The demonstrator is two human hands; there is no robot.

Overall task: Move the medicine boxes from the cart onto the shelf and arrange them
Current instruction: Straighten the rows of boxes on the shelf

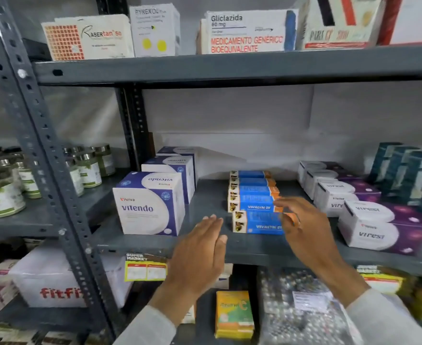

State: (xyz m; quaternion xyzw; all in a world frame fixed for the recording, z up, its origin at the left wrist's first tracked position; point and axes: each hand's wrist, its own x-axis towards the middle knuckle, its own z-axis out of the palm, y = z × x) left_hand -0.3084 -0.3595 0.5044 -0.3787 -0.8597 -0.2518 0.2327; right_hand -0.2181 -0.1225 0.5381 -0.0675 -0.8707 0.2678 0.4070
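Note:
A row of several blue-and-orange Vivaltin boxes [253, 195] runs front to back on the grey middle shelf [242, 247]. The nearest box [257, 224] stands slightly offset toward me. My right hand [307, 227] covers that box's right end, fingers spread, touching or almost touching it. My left hand [200, 247] hovers flat and open just left of the box, above the shelf's front edge, holding nothing. The cart is out of view.
White-and-purple Vitendo boxes [150, 205] line the shelf's left side, Virest boxes [369, 225] and dark teal boxes [409, 175] the right. The upper shelf [230, 68] holds medicine cartons. Jars [3, 192] stand beyond the left upright; packets and boxes fill the shelf below.

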